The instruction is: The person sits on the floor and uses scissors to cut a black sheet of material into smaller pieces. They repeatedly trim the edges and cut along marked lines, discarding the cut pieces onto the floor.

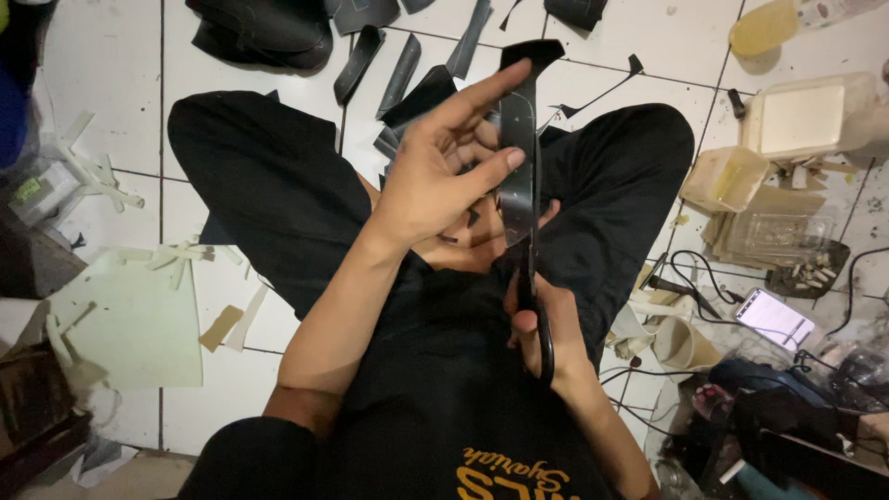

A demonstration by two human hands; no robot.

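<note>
The left hand [435,176] holds a long black strip [519,157] upright between thumb and curled fingers, its index finger stretched out across the strip's upper part. The right hand [546,333] is closed through the handles of black scissors [535,296], whose blades reach up to the lower end of the strip. The strip stands over the person's lap, between the two black-trousered knees.

Beyond the strip's top end, more black cut pieces [398,74] lie scattered on the white tiled floor [111,83]. Left of the strip, past the knee, pale offcuts [102,181] and a pale green sheet [139,324] lie on the tiles. Right of the strip, past the other knee, stand a cream plastic box [806,116] and a small yellowish tub [727,178], with a clear tray [782,231] just below them. Lower right of the strip, a lit phone [774,318] lies among black cables [694,282].
</note>
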